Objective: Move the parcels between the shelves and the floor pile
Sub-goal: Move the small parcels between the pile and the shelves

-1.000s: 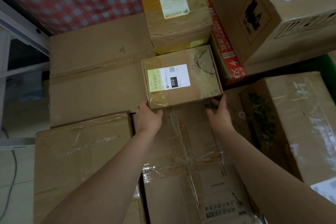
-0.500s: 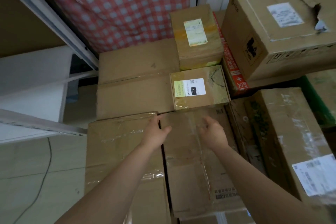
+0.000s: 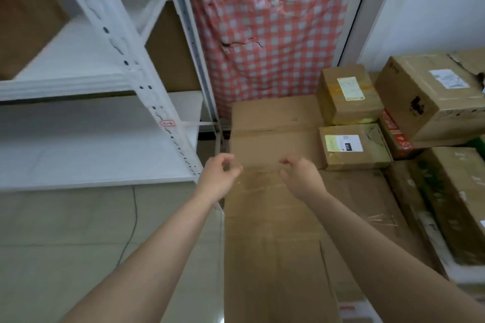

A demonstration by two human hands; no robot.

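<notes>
1. Left hand (image 3: 219, 174) and right hand (image 3: 301, 176) are both empty, fingers loosely curled, over the large brown cardboard box (image 3: 273, 139).
2. Small brown labelled cardboard parcel (image 3: 367, 151) sits on the pile, just beside the right hand.

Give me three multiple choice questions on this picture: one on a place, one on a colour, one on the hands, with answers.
1. Where is the parcel marked 010?
A. In a drawer.
B. On the box pile, beside the right hand.
C. On a chair.
2. What is the cloth behind the pile?
A. Blue striped.
B. Plain green.
C. Red and white checked.
3. What does the left hand hold?
A. Nothing.
B. A parcel.
C. Tape.
Answers: 1 B, it lies on the pile; 2 C, checks visible; 3 A, fingers curled on nothing.
</notes>
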